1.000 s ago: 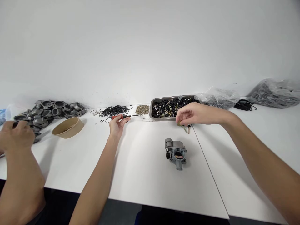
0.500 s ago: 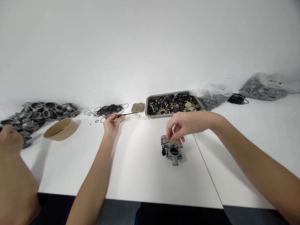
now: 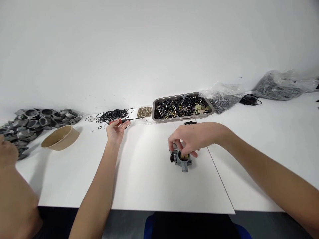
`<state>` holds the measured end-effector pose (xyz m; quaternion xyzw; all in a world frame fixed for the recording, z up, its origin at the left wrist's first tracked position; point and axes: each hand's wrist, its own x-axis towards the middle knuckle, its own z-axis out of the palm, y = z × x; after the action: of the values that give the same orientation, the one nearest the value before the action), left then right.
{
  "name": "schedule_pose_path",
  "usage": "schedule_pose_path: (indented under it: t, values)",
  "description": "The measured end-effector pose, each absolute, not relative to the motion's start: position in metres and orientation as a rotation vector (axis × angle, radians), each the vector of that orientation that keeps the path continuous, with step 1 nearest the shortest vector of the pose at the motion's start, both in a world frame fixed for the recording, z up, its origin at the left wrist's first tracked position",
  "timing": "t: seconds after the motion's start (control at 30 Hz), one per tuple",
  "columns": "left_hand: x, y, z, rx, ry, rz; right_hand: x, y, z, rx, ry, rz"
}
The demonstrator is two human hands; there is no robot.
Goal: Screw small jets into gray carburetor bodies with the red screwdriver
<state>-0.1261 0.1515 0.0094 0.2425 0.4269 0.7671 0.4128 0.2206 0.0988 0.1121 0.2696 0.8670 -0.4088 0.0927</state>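
Note:
My left hand [image 3: 116,132] is closed around the red handle of a screwdriver [image 3: 127,120], whose dark shaft points right toward a heap of small brass screws [image 3: 144,112]. Over a grey metal throttle body [image 3: 184,167] on the table, my right hand [image 3: 185,142] pinches a thin brass-coloured disc [image 3: 183,156]. The disc is at the round bore of the body, partly behind the fingers. How deep it sits in the bore cannot be made out.
Behind stands a metal tray [image 3: 183,118] of mixed parts. Black rings [image 3: 113,115], plastic bags of parts [image 3: 221,99] and black cords [image 3: 250,99] line the wall. A bowl [image 3: 67,139], grey castings [image 3: 32,122] and another person's hand [image 3: 8,151] are left.
My right hand has lowered the brass disc from above the throttle body down to its bore. My left hand still holds the screwdriver. The view has shifted slightly.

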Motion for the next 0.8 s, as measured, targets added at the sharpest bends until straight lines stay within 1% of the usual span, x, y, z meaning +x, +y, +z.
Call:
schedule_pose_path:
  t: [0.23, 0.53, 0.67, 0.8]
  values:
    - [-0.1244, 0.1517, 0.0111, 0.604, 1.071, 1.930, 0.2182, 0.0979, 0.1087, 0.749, 2.612, -1.164]
    - [-0.1255, 0.1515, 0.0115, 0.602, 1.069, 1.931, 0.2162, 0.0887, 0.1084, 0.879, 2.691, -0.929]
    - [-0.1258, 0.1515, 0.0118, 0.602, 1.061, 1.934, 0.2192, 0.0912, 0.1065, 0.975, 2.731, -0.772]
    - [-0.1252, 0.1504, 0.0134, 0.601, 1.056, 1.932, 0.2219, 0.0969, 0.1041, 0.992, 2.733, -0.782]
